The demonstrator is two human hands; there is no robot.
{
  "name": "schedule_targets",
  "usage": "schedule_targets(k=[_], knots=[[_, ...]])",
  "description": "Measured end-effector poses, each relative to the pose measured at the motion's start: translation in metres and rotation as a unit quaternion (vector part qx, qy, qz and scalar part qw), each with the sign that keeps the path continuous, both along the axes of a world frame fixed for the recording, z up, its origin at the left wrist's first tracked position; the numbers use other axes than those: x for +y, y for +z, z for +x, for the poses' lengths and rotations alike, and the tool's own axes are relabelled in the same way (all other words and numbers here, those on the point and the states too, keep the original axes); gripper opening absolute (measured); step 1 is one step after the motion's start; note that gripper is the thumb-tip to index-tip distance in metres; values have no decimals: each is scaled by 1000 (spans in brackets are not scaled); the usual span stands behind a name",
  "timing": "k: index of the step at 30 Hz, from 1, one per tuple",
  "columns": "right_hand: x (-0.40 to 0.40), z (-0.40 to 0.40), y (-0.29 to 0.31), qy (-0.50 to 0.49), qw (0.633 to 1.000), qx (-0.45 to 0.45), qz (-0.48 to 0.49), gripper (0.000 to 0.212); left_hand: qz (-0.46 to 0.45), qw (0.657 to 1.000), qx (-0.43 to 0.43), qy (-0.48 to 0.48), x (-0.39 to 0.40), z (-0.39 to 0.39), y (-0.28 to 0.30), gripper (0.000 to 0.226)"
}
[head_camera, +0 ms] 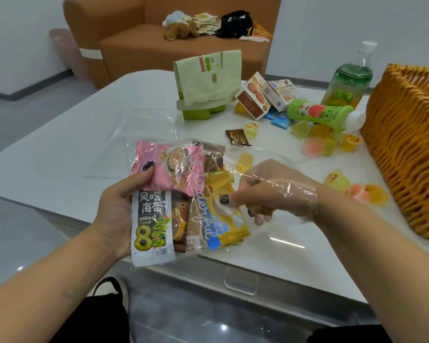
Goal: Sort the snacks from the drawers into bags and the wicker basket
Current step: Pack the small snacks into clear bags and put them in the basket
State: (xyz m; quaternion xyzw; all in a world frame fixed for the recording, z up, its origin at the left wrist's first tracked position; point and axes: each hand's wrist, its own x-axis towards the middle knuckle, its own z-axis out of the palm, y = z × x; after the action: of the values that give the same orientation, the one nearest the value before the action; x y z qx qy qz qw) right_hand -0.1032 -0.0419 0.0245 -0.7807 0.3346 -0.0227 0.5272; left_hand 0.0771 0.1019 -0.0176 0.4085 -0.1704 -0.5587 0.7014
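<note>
Holding the clear bag (183, 194) of snack packets over the table's near edge, my left hand (119, 214) grips its side; my right hand (263, 194), curled inside, could tear it or spill packets.

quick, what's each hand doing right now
Left hand: grips the clear bag of snack packets from outside.
Right hand: inside the bag, pinching the yellow packet.

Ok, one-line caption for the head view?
Left hand holds snack packets in a clear bag, right hand inside it, beside the wicker basket.
</note>
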Motion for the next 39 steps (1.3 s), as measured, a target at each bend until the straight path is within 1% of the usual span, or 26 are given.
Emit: schedule_targets(k=[2, 3, 5, 6, 8, 10, 11, 12, 13, 14, 17, 19, 20, 22, 24, 26, 28, 29, 30, 32, 33, 35, 36, 37, 38, 39], knots=[[-4, 4, 2, -8, 999, 5, -49, 36, 1, 1000, 0, 6, 0, 4, 0, 45], [-7, 4, 4, -15, 998, 3, -60, 36, -4, 1000, 3, 13, 0, 5, 1, 41], [-19, 4, 9, -45, 997, -13, -55, 34, -16, 999, 16, 28, -1, 9, 2, 36], [-28, 3, 12, -71, 996, -23, -52, 29, -16, 999, 20, 39, -1, 13, 2, 35], [-50, 5, 13, -160, 985, -36, -50, 12, -22, 997, 32, 65, -1, 22, -1, 40], [-73, 9, 4, -267, 961, -62, -26, 7, -14, 996, 37, 84, 0, 29, -1, 55], [-82, 13, -3, -309, 948, -78, -15, 4, -7, 995, 32, 93, -1, 30, -1, 54], [-89, 16, -12, -339, 937, -83, -12, 4, -8, 995, 29, 98, -1, 32, -1, 42], [-96, 20, -22, -358, 930, -76, -16, 6, -11, 994, 26, 103, -2, 33, 0, 32], [-103, 23, -33, -371, 926, -63, -23, 8, -16, 994, 25, 108, -4, 33, 1, 29], [-118, 37, -51, -373, 927, -31, -37, 20, -28, 993, 26, 112, -8, 35, 3, 31], [-127, 53, -52, -359, 932, -43, -38, 31, -34, 993, 30, 106, -9, 37, 5, 36], [-131, 62, -54, -346, 935, -42, -56, 31, -33, 994, 29, 104, -8, 39, 4, 38], [-136, 78, -61, -330, 937, 7, -116, 32, -37, 994, 27, 99, -7, 39, 4, 39], [-142, 93, -70, -337, 924, 77, -166, 49, -44, 994, 32, 94, -6, 39, 4, 42], [-151, 106, -77, -330, 916, 137, -184, 65, -40, 995, 36, 86, -7, 39, 4, 44], [-154, 116, -79, -312, 917, 173, -180, 75, -34, 995, 39, 86, -7, 37, 5, 38], [-154, 119, -80, -310, 916, 176, -183, 75, -30, 995, 39, 85, -8, 36, 6, 36], [-154, 120, -81, -308, 917, 170, -190, 68, -28, 995, 39, 84, -8, 35, 7, 35], [-151, 112, -83, -310, 919, 125, -207, 45, -30, 995, 47, 80, -11, 31, 9, 34], [-149, 104, -82, -320, 921, 80, -209, 35, -36, 995, 51, 77, -11, 30, 12, 34], [-133, 78, -73, -367, 910, -59, -186, 17, -43, 995, 55, 72, -10, 25, 17, 34], [-121, 64, -66, -399, 890, -139, -172, 17, -46, 995, 53, 67, -10, 23, 19, 34], [-106, 50, -54, -426, 869, -211, -138, 17, -48, 996, 54, 61, -8, 21, 22, 34], [-93, 37, -43, -449, 850, -263, -78, 14, -50, 996, 56, 56, -7, 18, 25, 34], [-80, 25, -31, -465, 836, -291, -3, 7, -49, 996, 58, 52, -6, 16, 28, 34]])
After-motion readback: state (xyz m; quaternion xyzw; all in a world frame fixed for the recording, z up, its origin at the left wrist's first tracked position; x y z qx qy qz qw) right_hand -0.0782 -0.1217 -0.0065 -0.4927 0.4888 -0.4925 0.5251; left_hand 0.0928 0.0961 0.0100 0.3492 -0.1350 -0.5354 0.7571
